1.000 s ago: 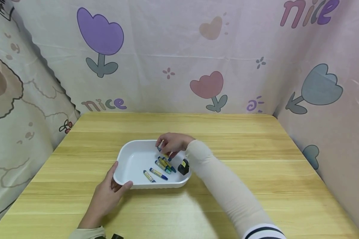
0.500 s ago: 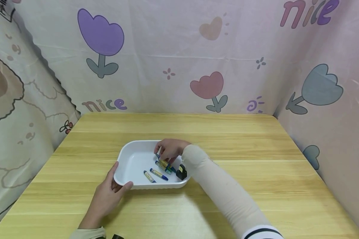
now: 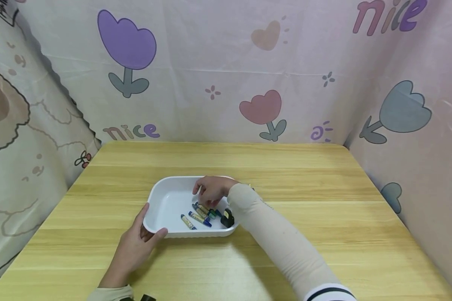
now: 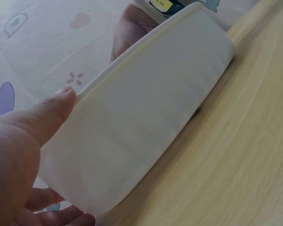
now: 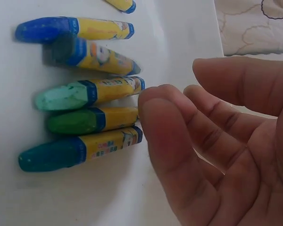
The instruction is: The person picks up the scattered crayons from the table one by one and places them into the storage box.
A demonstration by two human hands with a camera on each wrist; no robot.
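In the head view my left hand (image 3: 135,242) grips the near left corner of a white plastic tray (image 3: 165,209), thumb over the rim and fingers lower down. The left wrist view shows that thumb at the rim of the tray (image 4: 132,113). Over the tray's right part, my right hand (image 3: 212,190) is loosely curled with nothing between its fingers. Right by its fingertips lies a row of crayons in yellow wrappers: a blue crayon (image 5: 47,29), a blurred dark crayon (image 5: 99,55), a light green crayon (image 5: 66,95), a green crayon (image 5: 75,121) and a teal crayon (image 5: 52,154).
A further crayon (image 3: 188,222) lies apart, left of the row. The tray stands on a wood-grain table (image 3: 286,167). Printed cloth (image 3: 192,62) hangs behind it and at both sides. A black wrist camera (image 3: 227,218) overlaps the tray's right end.
My right hand has come slightly left and let go of a crayon, which now lies in the row with the others. My left hand keeps its grip on the tray.
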